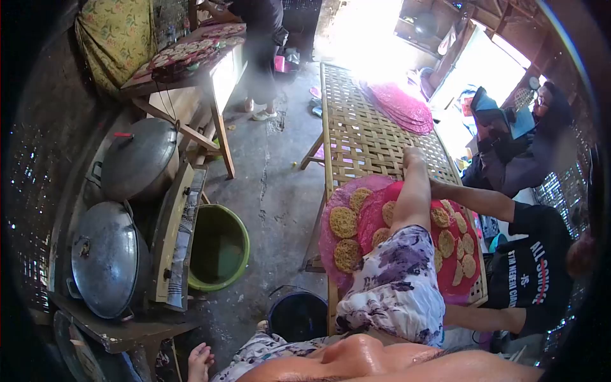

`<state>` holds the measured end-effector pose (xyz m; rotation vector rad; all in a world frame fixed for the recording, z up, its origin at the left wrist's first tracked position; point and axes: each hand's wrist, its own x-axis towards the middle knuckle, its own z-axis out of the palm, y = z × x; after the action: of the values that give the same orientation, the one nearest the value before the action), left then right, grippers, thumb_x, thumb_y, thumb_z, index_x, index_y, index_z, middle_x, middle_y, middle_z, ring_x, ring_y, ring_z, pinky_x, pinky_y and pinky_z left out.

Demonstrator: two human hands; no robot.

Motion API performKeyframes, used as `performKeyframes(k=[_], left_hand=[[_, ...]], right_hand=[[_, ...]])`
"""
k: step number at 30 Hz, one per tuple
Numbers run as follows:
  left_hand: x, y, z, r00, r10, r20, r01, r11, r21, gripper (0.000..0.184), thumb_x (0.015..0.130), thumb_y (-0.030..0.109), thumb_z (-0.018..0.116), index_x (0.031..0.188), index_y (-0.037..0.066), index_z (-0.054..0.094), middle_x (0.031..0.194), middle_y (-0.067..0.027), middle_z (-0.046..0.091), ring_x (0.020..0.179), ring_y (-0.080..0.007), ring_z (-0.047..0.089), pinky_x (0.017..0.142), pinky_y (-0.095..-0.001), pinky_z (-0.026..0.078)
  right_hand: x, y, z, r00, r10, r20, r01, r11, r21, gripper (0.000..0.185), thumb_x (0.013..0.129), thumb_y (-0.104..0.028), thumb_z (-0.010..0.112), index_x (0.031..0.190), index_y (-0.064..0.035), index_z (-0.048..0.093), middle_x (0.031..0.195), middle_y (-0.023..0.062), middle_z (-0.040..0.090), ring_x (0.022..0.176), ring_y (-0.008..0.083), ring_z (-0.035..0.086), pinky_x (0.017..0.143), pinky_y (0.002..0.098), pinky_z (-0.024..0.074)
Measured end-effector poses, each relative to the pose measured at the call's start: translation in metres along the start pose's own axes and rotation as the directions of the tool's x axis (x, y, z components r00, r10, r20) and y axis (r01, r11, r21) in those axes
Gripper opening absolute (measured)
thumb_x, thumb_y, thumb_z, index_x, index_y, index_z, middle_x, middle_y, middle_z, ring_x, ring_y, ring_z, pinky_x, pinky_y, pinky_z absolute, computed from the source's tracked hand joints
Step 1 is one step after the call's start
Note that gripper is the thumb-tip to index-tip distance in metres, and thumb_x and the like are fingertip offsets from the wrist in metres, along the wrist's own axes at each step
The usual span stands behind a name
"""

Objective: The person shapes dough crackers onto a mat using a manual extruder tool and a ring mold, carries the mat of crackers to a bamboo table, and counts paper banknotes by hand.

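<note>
My right arm stretches forward over a woven bamboo table (366, 137). My right hand (414, 155) is above the slats, beyond the round pink sheets (374, 213); its fingers are too unclear to read. Flat, round, yellowish noodle-like cakes (344, 222) lie on these sheets, partly covered by my arm and sleeve. Low at my left side, my left hand (200, 363) hangs with loosely parted fingers and nothing visible in it. A dark bucket (298, 316) stands between it and the table.
Lidded metal pots (105, 261) and a green tub (219, 248) stand left. Stacked pink sheets (401, 105) lie at the table's far end. A black-shirted person (541, 267) reaches in from the right; another person (258, 44) stands by a back-left table (210, 67).
</note>
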<state>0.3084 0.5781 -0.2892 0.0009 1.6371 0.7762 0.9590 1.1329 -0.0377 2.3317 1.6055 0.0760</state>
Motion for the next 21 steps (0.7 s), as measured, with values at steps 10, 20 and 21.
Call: performKeyframes(k=[10,20,21], left_hand=[[-0.035,-0.009,-0.057,0.945,-0.033,-0.327,0.032,0.999,-0.009,0.042,0.08,0.018,0.06,0.119,0.01,0.046,0.092,0.0007,0.055,0.072,-0.009,0.052,0.061,-0.0238,0.042],[-0.049,0.009,-0.052,0.928,-0.037,-0.37,0.026,0.999,-0.034,0.042,0.08,0.015,0.057,0.12,0.009,0.044,0.092,0.0005,0.054,0.071,-0.0093,0.052,0.059,-0.0237,0.041],[-0.05,0.009,-0.051,0.928,-0.037,-0.37,0.024,0.999,-0.039,0.042,0.08,0.015,0.057,0.12,0.009,0.044,0.092,0.0005,0.054,0.07,-0.0093,0.052,0.059,-0.0237,0.041]], right_hand=[[0.045,0.032,0.053,1.0,0.008,0.026,-0.011,0.994,0.107,0.04,0.078,-0.021,0.053,0.117,-0.0156,0.049,0.114,0.0109,0.053,0.108,0.0259,0.049,0.09,0.0358,0.0412],[0.017,0.032,0.042,0.995,-0.021,0.1,0.015,0.998,0.056,0.03,0.074,-0.021,0.056,0.102,-0.0115,0.059,0.109,0.0113,0.056,0.105,0.0247,0.051,0.087,0.0343,0.0427],[0.012,0.031,0.038,0.993,-0.031,0.112,0.027,0.999,0.041,0.029,0.073,-0.021,0.056,0.1,-0.0111,0.06,0.109,0.0114,0.056,0.105,0.0246,0.051,0.087,0.0341,0.0428]])
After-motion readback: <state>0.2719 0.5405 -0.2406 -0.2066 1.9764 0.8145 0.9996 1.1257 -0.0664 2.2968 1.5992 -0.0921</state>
